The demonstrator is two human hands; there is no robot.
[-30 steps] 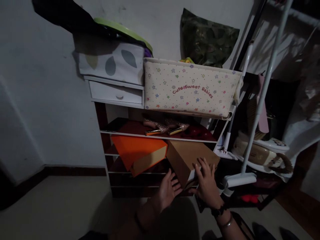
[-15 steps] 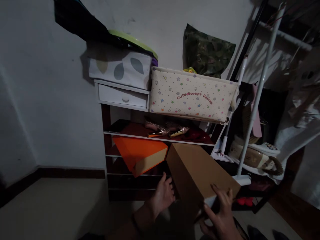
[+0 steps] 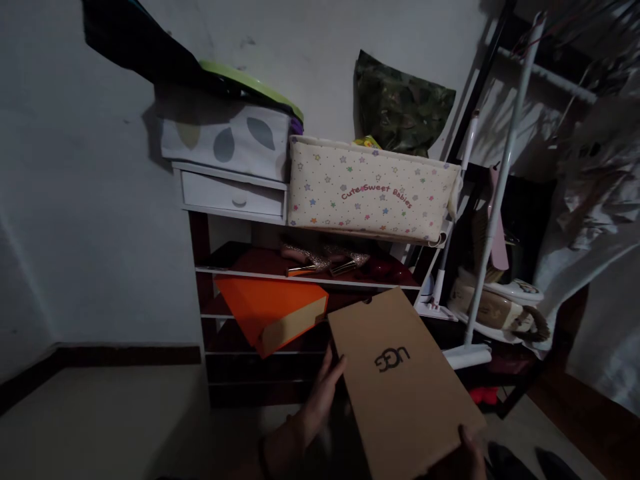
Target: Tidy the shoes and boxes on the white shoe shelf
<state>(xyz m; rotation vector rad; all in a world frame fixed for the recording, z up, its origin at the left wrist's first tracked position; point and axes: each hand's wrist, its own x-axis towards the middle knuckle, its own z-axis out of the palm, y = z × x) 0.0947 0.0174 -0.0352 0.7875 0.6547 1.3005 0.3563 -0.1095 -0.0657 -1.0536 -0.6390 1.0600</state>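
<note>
Head view, box: a brown cardboard box (image 3: 400, 387) printed with a dark logo is held in front of a shelf unit (image 3: 203, 267), its lid turned up toward the camera and one corner pointing at the shelves.
Head view, left hand: the left hand (image 3: 320, 400) is laid against the box's left edge, fingers stretched out flat and not curled around it.
Head view, right hand: only the fingertips of the right hand (image 3: 467, 443) are seen, hooked over the box's lower right corner; the box is gripped there, the rest of the hand being hidden beneath it.
Head view, shelves: an orange box (image 3: 267, 310) is seen tilted on the middle shelf, just left of the brown box and apart from it. A pair of glittery high-heeled shoes (image 3: 325, 259) is set on the shelf above, on a dark red surface.
Head view, top of unit: a cream fabric bin (image 3: 370, 190) dotted with stars and lettered "Cute Sweet Babies" is placed on top, beside a small white drawer (image 3: 233, 197). A leaf-patterned storage box (image 3: 225, 137) is stacked on the drawer, a green lid (image 3: 250, 83) resting over it. A dark green bag (image 3: 400, 107) is propped against the wall behind the bin.
Head view, right side: a white pole (image 3: 495, 180) is stood beside the unit, with a further rack in shadow behind it, its contents too dim to be told.
</note>
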